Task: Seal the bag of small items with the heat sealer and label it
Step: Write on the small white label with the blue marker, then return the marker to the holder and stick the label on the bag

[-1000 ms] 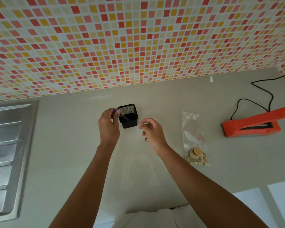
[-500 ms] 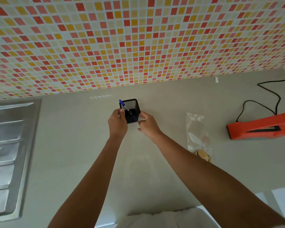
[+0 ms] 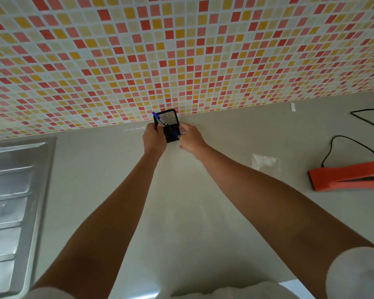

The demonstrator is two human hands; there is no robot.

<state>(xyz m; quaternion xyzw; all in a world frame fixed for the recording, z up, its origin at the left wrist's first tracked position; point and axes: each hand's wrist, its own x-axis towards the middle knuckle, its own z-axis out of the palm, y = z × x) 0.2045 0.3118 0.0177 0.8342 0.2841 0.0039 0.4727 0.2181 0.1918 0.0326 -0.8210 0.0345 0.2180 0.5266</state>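
A black mesh pen holder (image 3: pixel 171 130) stands far back on the counter, right at the tiled wall. A pen with a blue cap (image 3: pixel 158 118) leans slantwise inside it. My left hand (image 3: pixel 153 138) grips the holder's left side and my right hand (image 3: pixel 191 137) grips its right side. The clear bag (image 3: pixel 266 162) lies flat to the right; my right forearm hides its lower end and the small items. The orange heat sealer (image 3: pixel 343 179) sits at the right edge with its arm raised a little.
A black cord (image 3: pixel 367 134) loops from the sealer toward the wall. A small white slip (image 3: pixel 292 106) lies near the wall at the back right. A steel sink drainboard (image 3: pixel 11 197) fills the left side. The grey counter (image 3: pixel 108 160) stretches between.
Both hands have moved away from me with the pen holder, from mid-counter to the wall. My right hand, free a second ago, now holds the holder's right side.
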